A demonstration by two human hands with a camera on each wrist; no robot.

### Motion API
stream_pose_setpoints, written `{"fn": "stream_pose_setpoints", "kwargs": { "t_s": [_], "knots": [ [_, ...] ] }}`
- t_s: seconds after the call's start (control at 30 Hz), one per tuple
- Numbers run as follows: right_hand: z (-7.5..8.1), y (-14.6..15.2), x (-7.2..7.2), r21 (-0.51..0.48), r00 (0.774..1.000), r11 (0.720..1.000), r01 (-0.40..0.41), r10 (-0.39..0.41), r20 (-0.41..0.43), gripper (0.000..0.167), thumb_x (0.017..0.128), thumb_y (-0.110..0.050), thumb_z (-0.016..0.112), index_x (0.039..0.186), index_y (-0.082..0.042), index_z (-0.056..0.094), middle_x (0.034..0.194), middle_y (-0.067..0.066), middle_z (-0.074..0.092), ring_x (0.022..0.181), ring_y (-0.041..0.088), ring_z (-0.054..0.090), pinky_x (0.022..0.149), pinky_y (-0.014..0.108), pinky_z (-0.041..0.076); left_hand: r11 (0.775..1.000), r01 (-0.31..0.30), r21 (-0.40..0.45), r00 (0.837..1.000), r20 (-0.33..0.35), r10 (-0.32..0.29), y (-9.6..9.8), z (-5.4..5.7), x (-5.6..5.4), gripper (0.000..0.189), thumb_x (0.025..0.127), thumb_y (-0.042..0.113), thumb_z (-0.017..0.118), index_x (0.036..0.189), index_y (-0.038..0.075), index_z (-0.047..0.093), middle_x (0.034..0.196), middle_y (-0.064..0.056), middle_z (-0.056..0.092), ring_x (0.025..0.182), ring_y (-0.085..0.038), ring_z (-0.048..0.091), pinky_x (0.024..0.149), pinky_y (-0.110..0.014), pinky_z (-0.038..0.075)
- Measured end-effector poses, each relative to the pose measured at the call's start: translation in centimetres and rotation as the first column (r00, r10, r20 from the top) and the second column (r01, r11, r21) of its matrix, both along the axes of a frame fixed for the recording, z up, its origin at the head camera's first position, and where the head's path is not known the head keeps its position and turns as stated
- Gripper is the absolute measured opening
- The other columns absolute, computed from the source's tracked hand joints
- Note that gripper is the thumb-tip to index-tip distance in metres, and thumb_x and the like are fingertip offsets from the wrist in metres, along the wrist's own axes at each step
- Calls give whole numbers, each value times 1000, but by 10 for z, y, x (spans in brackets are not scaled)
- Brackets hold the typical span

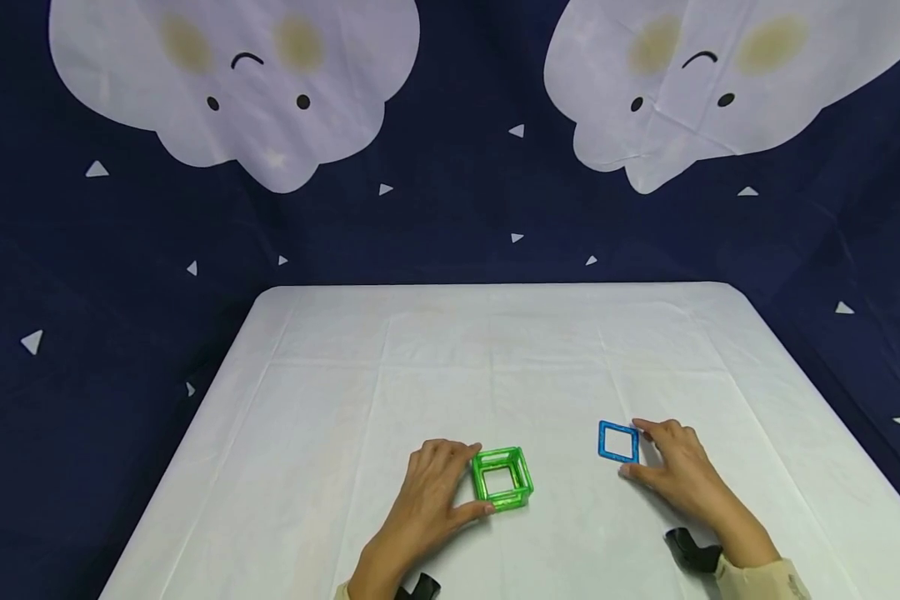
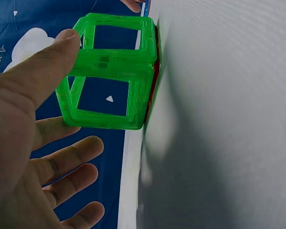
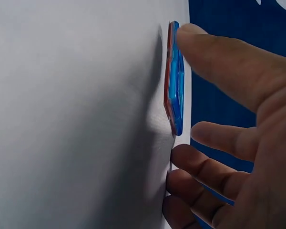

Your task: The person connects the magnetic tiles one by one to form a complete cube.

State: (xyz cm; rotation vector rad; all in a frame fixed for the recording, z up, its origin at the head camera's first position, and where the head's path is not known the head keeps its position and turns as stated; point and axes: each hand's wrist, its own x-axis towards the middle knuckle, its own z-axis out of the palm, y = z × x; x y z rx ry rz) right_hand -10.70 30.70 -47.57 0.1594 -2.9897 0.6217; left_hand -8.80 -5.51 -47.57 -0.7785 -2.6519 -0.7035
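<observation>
In the head view, an open-framed cube of translucent green magnetic tiles stands on the white table. My left hand holds the cube's left side between thumb and forefinger; the other fingers are spread apart from it. A red layer shows along the cube's base in the left wrist view. To the right, a blue square magnetic tile lies flat. My right hand spans its right edge, thumb at the near corner and forefinger at the far one. Red also shows under the blue tile.
The table has a creased white cover. Behind it hangs a dark blue cloth with white clouds and small triangles. Black wrist devices sit near both wrists. A gap of bare cloth separates the cube from the blue tile.
</observation>
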Motion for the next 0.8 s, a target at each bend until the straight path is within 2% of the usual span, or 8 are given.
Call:
{"fn": "stream_pose_setpoints", "kwargs": {
  "t_s": [0.2, 0.5, 0.8],
  "knots": [
    [-2, 3, -4, 38, 999, 999, -36, 35, 16, 76, 69, -37, 81, 130, 0, 52, 104, 18, 54, 94, 31, 45, 78, 41, 35, 1000, 4, 23, 1000, 9, -4, -2, 0, -1, 72, 69, 55, 71, 129, 19, 54, 113, 6, 57, 110, -12, 45, 90, -33, 37],
    [-2, 4, -6, 41, 998, 997, -62, 61, 23, 64, 70, -30, 80, 124, -3, 59, 102, 13, 53, 92, 28, 44, 77, 39, 33, 999, 13, 52, 1000, 20, -14, -3, 0, -3, 73, 69, 53, 72, 131, 19, 54, 111, 7, 57, 109, -12, 46, 89, -32, 37],
    [-4, 5, -5, 42, 997, 996, -73, 75, -27, 58, 70, -30, 81, 119, -6, 62, 100, 10, 54, 91, 26, 45, 75, 38, 33, 998, 11, 64, 997, 80, -16, -3, 0, -5, 73, 70, 51, 71, 134, 21, 53, 112, 7, 58, 111, -12, 45, 90, -33, 38]
  ]
}}
